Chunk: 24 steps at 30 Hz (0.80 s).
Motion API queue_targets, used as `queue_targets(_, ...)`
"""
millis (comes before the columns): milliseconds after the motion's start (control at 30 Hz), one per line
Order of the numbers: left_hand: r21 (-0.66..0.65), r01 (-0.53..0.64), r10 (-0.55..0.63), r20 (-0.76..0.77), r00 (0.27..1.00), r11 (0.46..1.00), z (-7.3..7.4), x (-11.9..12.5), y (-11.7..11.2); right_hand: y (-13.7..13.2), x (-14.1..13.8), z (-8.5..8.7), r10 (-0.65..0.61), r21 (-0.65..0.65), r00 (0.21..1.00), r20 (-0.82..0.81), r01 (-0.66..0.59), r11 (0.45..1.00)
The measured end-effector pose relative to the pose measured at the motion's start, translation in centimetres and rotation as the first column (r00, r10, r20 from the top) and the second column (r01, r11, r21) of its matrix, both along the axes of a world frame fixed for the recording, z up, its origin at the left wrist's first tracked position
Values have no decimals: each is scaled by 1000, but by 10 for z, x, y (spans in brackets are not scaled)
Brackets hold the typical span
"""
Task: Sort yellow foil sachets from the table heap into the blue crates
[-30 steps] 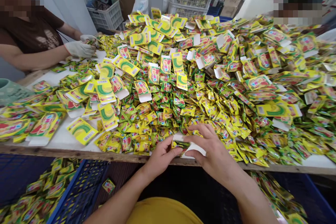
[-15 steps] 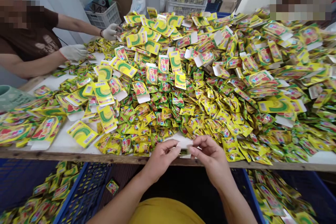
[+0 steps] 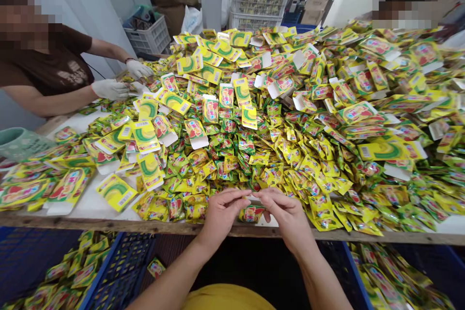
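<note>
Small carton (image 3: pixel 251 213) held at its white flap (image 3: pixel 255 200), between both hands at the table's front edge.
Step in hand, as judged: working the carton's end closed; the next move calls for even fingertip pressure along the flap without creasing the walls. Carton: yellow and green print with red fruit artwork, sides largely covered by fingers, contents not visible. Grip: left hand (image 3: pixel 224 209) pinched on the left end, right hand (image 3: pixel 282 207) pinched at the flap and right end. Beyond: heaped sachets (image 3: pixel 301 155), then loose cartons (image 3: pixel 196 131) on the table (image 3: pixel 145 225); a co-worker's gloved hands (image 3: pixel 110 89) at far left.
</note>
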<state>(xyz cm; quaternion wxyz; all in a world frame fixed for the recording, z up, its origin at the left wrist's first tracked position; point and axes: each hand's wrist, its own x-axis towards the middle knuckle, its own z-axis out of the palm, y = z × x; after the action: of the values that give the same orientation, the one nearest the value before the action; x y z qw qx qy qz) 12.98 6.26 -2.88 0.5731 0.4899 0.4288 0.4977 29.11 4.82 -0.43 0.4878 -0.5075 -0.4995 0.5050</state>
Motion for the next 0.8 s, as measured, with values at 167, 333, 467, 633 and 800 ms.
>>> queue_targets(167,67,-26,33,-109,993,997,1,7,3,6,0,-3,-45,-58,998,-33,43,997)
queue_targets(333,141,1,23,-172,985,990,1,7,5,5,0,-8,-89,-34,993,-73,87,996)
queue_targets(467,303,17,36,-166,985,953,0,3,6,4,2,-7,-42,4,997,-57,42,999)
queue_targets(633,421,120,-27,-218,975,899,-3,-7,5,-2,0,-15,-26,115,996,84,16,993)
queue_targets(800,432,175,-53,-281,958,885,-11,-10,-3,-17,8,-26,-143,321,949,282,47,946)
